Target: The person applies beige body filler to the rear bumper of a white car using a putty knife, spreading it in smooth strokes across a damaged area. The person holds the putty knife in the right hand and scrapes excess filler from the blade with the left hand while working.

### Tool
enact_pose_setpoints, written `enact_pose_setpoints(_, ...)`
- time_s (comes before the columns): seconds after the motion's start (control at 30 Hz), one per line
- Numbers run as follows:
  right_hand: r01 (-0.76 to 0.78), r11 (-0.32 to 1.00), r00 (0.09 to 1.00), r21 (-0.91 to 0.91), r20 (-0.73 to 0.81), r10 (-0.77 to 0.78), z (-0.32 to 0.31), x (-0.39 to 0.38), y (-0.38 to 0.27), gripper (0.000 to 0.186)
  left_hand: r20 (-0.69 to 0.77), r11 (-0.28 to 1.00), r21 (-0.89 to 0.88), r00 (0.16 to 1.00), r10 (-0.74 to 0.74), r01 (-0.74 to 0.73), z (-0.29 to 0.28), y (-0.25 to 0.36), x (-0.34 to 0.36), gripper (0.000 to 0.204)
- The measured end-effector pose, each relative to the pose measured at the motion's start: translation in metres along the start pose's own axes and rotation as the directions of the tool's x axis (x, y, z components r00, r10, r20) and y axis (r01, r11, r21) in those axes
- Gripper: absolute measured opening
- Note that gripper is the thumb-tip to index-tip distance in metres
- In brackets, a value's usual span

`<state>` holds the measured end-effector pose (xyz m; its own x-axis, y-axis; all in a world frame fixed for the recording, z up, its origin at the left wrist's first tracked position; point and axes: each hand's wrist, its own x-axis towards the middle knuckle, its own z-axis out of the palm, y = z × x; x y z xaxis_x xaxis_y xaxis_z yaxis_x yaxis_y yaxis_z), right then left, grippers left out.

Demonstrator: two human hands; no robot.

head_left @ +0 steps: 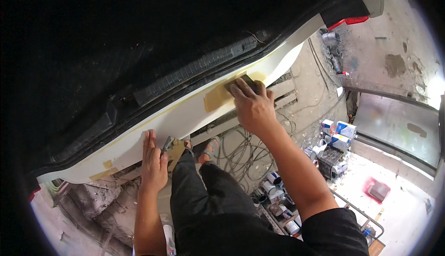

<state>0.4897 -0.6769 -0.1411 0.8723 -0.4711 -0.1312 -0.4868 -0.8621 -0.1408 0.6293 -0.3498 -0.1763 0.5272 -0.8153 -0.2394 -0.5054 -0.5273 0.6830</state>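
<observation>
Showing a white bumper (176, 119) running from 8 o'clock up to between 1 and 2 o'clock, beneath the dark load bay (92, 38) of a vehicle. The right hand (255, 105), near the middle toward 2 o'clock, grips a dark block (250, 82) with bent fingers and thumb; the block lies against a tan patch (215, 99) on the bumper, presumably held this way to keep its face flat on the surface. The left hand (155, 165), toward 8 o'clock, has its fingers outstretched against the bumper, probably for steadying. Cables (243, 151) lie coiled on the floor at 5 o'clock, beyond them cans (269, 187); boxes (345, 128) stand at 3 o'clock.

Several details are obscured. The right hand covers much of the block and its contact face. A yellowish piece (177, 153) beside the left thumb is hard to identify, and whether that hand supports it cannot be told. Deep shadow swallows the load bay; a red lamp (350, 22) at 2 o'clock is only partly visible.
</observation>
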Motion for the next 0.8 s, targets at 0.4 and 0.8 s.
enact_pose_setpoints(0.4, -0.018, 0.999, 0.999, 0.034, 0.046, 0.016, -0.003, -0.011, -0.020, 0.049, 0.018, 1.000, 0.027, 1.000, 0.011, -0.011, 0.002, -0.005, -0.003, 0.047)
enact_pose_setpoints(0.8, 0.018, 1.000, 0.999, 0.011, 0.047, -0.018, 0.037, -0.061, -0.065, 0.055, 0.002, 1.000, -0.009, 1.000, -0.017, 0.017, 0.003, 0.000, -0.001, 0.016)
